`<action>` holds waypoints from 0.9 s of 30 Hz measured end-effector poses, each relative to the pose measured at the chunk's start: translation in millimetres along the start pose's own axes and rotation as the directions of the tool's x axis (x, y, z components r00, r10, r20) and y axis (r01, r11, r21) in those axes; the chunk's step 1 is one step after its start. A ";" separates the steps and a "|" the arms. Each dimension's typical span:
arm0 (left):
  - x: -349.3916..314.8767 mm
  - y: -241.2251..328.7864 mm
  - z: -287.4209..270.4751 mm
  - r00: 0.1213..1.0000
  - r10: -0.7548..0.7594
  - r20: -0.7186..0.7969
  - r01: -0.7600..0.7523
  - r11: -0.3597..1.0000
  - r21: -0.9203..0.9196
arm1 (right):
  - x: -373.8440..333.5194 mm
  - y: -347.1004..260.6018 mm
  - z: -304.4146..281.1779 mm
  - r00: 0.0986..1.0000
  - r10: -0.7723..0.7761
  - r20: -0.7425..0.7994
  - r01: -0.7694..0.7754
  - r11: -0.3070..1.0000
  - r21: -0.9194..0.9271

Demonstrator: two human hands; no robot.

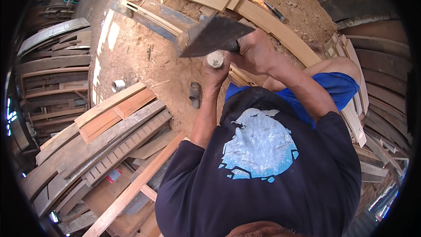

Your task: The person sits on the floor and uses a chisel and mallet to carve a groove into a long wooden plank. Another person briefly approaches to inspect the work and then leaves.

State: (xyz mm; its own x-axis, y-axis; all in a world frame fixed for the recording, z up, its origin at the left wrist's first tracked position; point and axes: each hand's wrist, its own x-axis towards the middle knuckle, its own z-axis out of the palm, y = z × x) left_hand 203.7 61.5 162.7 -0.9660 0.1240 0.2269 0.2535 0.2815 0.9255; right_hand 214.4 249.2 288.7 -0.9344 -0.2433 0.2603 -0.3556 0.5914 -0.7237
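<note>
My left hand is closed round an upright chisel-like tool. Its pale, round handle end points up, and its lower part is hidden. My right hand grips a mallet with a dark, blocky wooden head, worn at its left end. The mallet head hangs just above and beyond the handle end; I cannot tell whether they touch. Below both hands runs a long, narrow, grooved wooden piece, partly hidden by the mallet and my hands. It lies along a grey-edged board.
Curved planks lie on the sawdust-covered floor beyond my hands. A dark-handled tool lies near them. Stacked boards fill the left, with more stacks at right. A sandal and a metal can are on the floor.
</note>
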 end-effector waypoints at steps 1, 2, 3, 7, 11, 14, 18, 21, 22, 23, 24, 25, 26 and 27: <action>-0.1 -1.1 -1.3 0.999 0.050 0.014 -0.051 0.995 0.083 | -3.6 9.8 10.6 0.999 -0.048 0.018 0.048 0.999 -0.004; -1.9 -7.6 -1.9 0.995 0.097 0.032 -0.101 0.982 0.163 | -7.5 19.2 21.7 0.994 0.040 0.102 -0.028 0.993 -0.115; -1.2 -8.0 0.8 0.989 0.139 0.049 -0.147 0.960 0.237 | -7.1 22.4 22.5 0.977 0.127 0.174 -0.094 0.977 -0.190; -9.0 -19.9 1.5 0.996 -0.027 0.080 0.015 0.989 0.146 | -6.8 15.6 9.6 0.954 0.232 0.192 -0.186 0.955 -0.232; -16.2 -34.7 -2.0 0.992 0.087 0.090 -0.088 0.996 0.009 | 3.7 -9.2 -7.4 0.993 -0.052 -0.104 0.058 0.997 0.058; -21.0 -34.0 0.7 0.995 0.064 0.074 -0.060 0.997 -0.044 | 2.3 -2.8 2.0 0.980 -0.137 -0.141 0.159 0.975 0.153; -33.3 -59.5 2.8 0.994 0.003 0.106 -0.013 0.995 0.098 | -15.7 42.5 37.4 0.884 0.298 0.361 -0.165 0.920 -0.357; -32.7 -71.4 9.0 0.987 0.050 0.156 -0.051 0.999 0.006 | -8.5 26.4 22.2 0.891 0.294 0.347 -0.196 0.937 -0.291; -31.0 -71.1 13.8 0.983 0.058 0.177 -0.046 0.997 -0.069 | -8.8 31.0 28.0 0.918 0.261 0.300 -0.198 0.954 -0.223; -30.2 -70.2 18.8 0.978 0.067 0.196 -0.039 0.989 -0.143 | -9.5 29.2 29.0 0.949 0.210 0.233 -0.187 0.975 -0.119; -21.8 -67.8 20.2 0.973 -0.021 0.228 0.068 0.978 -0.199 | -4.2 27.9 26.9 0.976 0.159 0.149 -0.158 0.987 -0.018; -15.5 -66.3 20.6 0.961 -0.112 0.252 0.176 0.952 -0.250 | 1.1 20.2 18.6 0.980 0.152 0.126 -0.163 0.983 0.080; -6.5 -66.1 10.2 0.958 -0.044 0.284 0.104 0.975 -0.198 | 8.0 12.1 9.9 0.985 0.141 0.102 -0.158 0.972 0.176; -2.1 -65.9 0.8 0.947 0.017 0.321 0.031 0.989 -0.146 | 12.6 1.4 -0.5 0.991 0.125 0.053 -0.133 0.970 0.203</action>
State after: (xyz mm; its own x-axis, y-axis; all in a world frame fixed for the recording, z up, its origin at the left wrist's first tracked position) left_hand 189.1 43.5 101.0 -0.8942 0.4273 0.1337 0.2128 0.1431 0.9666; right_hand 202.1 247.3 291.3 -0.9690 -0.2079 0.1333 -0.2158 0.4501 -0.8665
